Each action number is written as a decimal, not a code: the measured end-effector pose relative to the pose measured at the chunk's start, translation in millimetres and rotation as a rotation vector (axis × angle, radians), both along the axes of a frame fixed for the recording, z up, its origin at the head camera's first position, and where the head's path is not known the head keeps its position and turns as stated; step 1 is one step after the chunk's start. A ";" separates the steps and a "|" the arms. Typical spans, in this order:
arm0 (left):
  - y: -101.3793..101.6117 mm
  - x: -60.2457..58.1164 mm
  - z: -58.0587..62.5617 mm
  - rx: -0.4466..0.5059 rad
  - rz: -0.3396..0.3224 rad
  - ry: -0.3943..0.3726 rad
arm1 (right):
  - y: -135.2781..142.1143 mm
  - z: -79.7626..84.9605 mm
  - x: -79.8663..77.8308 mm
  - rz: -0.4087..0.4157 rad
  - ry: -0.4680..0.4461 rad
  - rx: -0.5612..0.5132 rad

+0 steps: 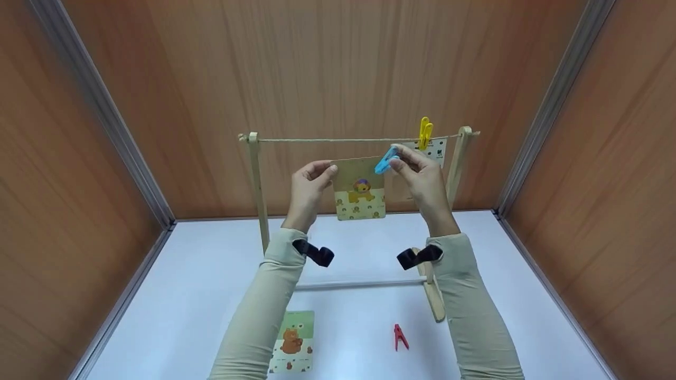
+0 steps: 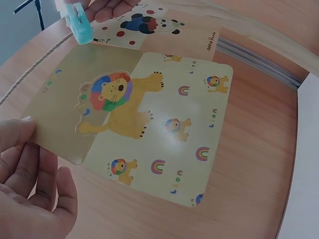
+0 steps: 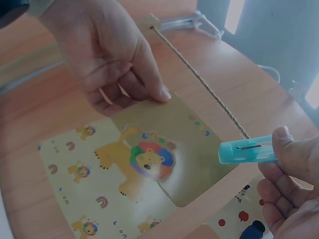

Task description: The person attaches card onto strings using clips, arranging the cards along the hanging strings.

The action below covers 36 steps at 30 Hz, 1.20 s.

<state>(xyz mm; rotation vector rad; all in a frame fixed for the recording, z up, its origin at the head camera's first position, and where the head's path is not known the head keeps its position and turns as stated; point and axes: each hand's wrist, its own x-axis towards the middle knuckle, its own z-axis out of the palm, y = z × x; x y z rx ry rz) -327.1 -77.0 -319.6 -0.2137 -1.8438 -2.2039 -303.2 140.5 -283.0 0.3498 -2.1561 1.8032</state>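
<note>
My left hand (image 1: 309, 190) pinches the upper left corner of a lion card (image 1: 360, 192), which hangs just below the rope (image 1: 327, 140). Between the thumb and fingers of my right hand (image 1: 425, 179) is a blue clothespin (image 1: 387, 160), close to the card's upper right corner. In the right wrist view the clothespin (image 3: 246, 149) lies near the rope (image 3: 199, 79); whether it touches the card I cannot tell. A panda card (image 2: 154, 25) hangs behind, held on the rope by a yellow clothespin (image 1: 424, 134) and partly hidden by my right hand.
Wooden posts (image 1: 256, 184) carry the rope at both ends, with a white bar (image 1: 364, 284) low between their feet. On the white table (image 1: 211, 264) lie a bear card (image 1: 293, 342), partly under my left sleeve, and a red clothespin (image 1: 400, 338). Wood panels (image 1: 338, 68) surround the table.
</note>
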 end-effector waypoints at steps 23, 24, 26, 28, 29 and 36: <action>12.6 -6.2 20.7 -0.017 0.027 0.019 | -5.0 25.1 -4.1 -0.046 0.053 -0.041; 12.8 -6.1 21.4 -0.019 0.028 0.023 | -5.3 26.2 -4.3 -0.049 0.054 -0.039; 13.3 -6.2 22.8 -0.025 0.032 0.034 | -6.0 28.5 -4.5 -0.051 0.067 -0.043; 13.7 -6.1 23.9 -0.029 0.032 0.036 | -6.4 30.6 -4.4 -0.055 0.066 -0.044; 14.0 -6.1 24.2 -0.029 0.032 0.036 | -6.4 31.5 -4.3 -0.058 0.062 -0.041; 16.2 -6.0 25.1 -0.034 0.022 0.029 | -6.6 37.7 -5.1 -0.082 0.087 -0.017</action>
